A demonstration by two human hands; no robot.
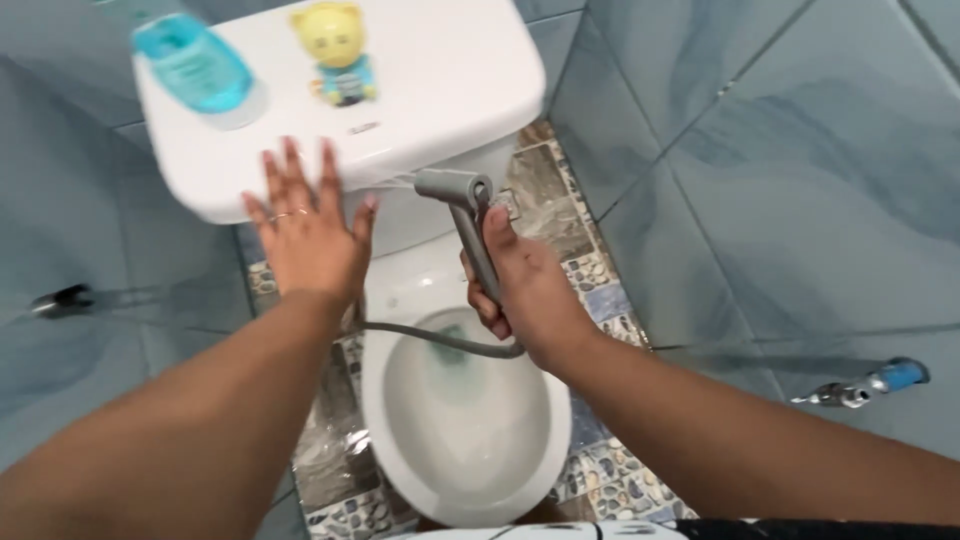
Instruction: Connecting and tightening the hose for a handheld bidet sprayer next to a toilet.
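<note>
My right hand grips a grey bidet sprayer by its handle, nozzle head pointing left toward the cistern. Its grey hose loops under my hand across the white toilet bowl, which holds water. My left hand is spread flat with fingers apart, a ring on one finger, hovering at the front edge of the white toilet cistern lid. On the lid stand a blue bottle at the left and a small yellow bear figure in the middle.
Blue-grey tiled walls close in on both sides. A metal tap with a blue handle juts from the right wall. Another metal fitting sticks out at the left. The floor is wet pebble-patterned tile.
</note>
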